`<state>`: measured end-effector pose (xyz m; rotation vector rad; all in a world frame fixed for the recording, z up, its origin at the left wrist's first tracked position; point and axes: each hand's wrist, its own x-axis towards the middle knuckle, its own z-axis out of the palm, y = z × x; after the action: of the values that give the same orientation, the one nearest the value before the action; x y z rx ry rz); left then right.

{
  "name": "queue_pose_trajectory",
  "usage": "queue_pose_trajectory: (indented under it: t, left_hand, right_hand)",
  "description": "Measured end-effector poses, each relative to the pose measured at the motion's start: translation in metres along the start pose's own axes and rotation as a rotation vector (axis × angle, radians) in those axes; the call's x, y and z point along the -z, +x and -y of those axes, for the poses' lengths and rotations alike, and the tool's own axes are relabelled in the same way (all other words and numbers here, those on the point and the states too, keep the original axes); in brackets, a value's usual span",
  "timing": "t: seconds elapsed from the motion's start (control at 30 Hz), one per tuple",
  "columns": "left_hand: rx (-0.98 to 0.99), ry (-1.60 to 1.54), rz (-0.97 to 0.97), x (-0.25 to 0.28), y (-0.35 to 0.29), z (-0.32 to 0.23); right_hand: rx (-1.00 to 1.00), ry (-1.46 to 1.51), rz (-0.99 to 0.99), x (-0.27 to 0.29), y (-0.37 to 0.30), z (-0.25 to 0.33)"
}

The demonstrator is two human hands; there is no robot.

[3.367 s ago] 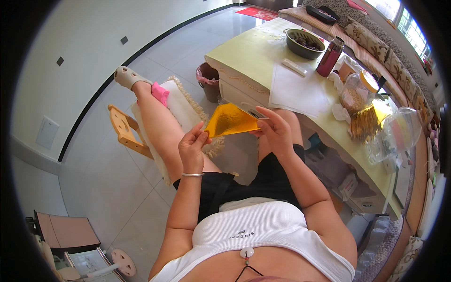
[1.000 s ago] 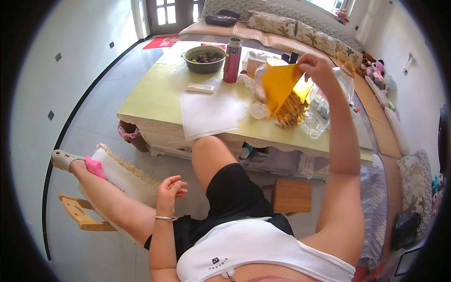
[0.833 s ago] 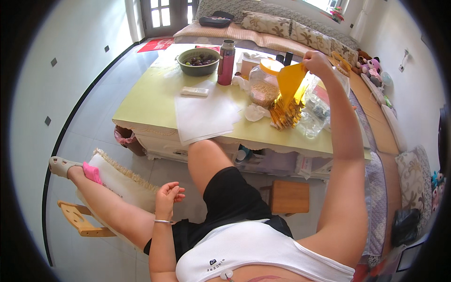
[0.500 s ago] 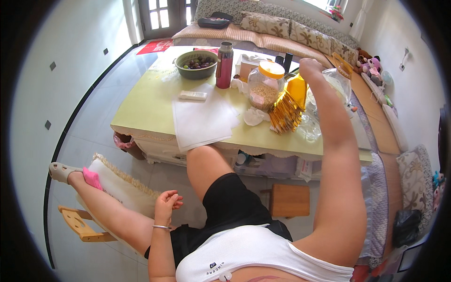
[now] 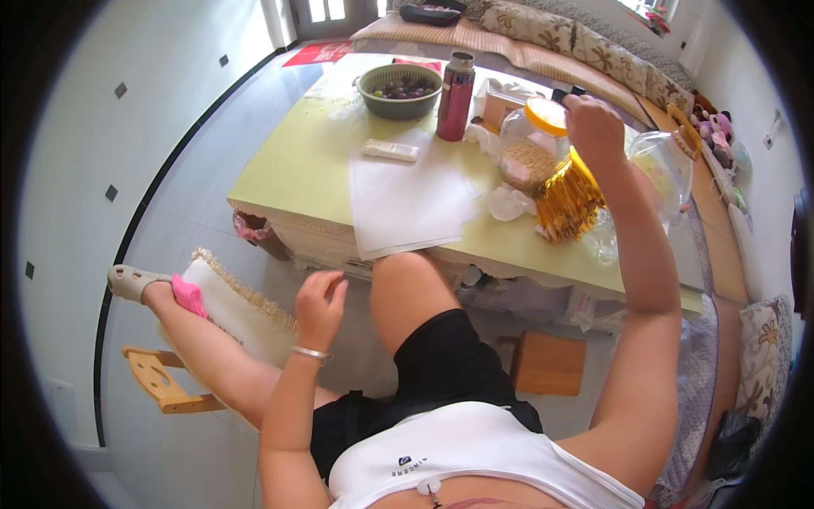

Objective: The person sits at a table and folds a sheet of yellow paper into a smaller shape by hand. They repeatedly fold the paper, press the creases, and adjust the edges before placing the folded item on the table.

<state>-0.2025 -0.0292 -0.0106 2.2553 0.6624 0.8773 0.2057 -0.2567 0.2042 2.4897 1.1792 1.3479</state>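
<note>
My right hand (image 5: 596, 131) is closed above the table, just right of a clear jar (image 5: 527, 157) with a yellow lid and pale grains inside. At its fingertips shows the end of a small black object (image 5: 578, 90); whether they grip it cannot be made out. Below the hand lies a fanned bundle of shiny gold packets (image 5: 570, 202). My left hand (image 5: 320, 304) hangs in the air over my lap, holding nothing, fingers loosely bent and apart. White paper sheets (image 5: 405, 204) lie in front of me, with a small white pack (image 5: 390, 151) on top.
A green colander bowl (image 5: 398, 106) of dark round fruit and a pink-red flask (image 5: 456, 97) stand on the table (image 5: 288, 161). A tissue box (image 5: 500, 102) and crumpled tissue (image 5: 511, 204) sit near the jar; a larger clear jar (image 5: 666, 174) stands right. Below is a wooden stool (image 5: 549, 363).
My left hand has risen from my lap, its fingers now more spread. My right hand has drawn nearer to me, beside the yellow-lidded jar. The whole view has shifted right and tilted slightly.
</note>
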Motion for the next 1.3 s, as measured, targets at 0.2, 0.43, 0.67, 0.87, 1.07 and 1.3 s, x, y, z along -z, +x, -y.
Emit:
queue_pose_trajectory:
  t: [0.2,0.43,0.67,0.87,1.07,1.3]
  left_hand:
    - [-0.431,0.292,-0.023,-0.041,0.061,-0.028]
    - [-0.514,0.413,0.204,-0.050,0.085,-0.024]
    - [-0.635,0.480,0.224,-0.047,0.091,-0.033]
    - [-0.584,0.278,0.162,-0.049,0.102,-0.012]
    - [0.012,-0.036,0.103,-0.054,0.123,-0.034]
    - [-0.148,-0.102,0.067,-0.073,0.119,-0.022]
  right_hand:
    - [0.138,0.810,0.431,-0.016,-0.058,0.108]
    - [0.182,0.994,0.547,-0.056,-0.084,0.143]
    - [-0.188,1.239,0.558,-0.124,-0.092,0.135]
    - [-0.158,1.322,0.726,-0.103,-0.088,0.146]
    - [-0.363,1.449,0.699,-0.130,-0.090,0.128]
    - [-0.084,1.321,0.450,-0.089,-0.089,0.147]
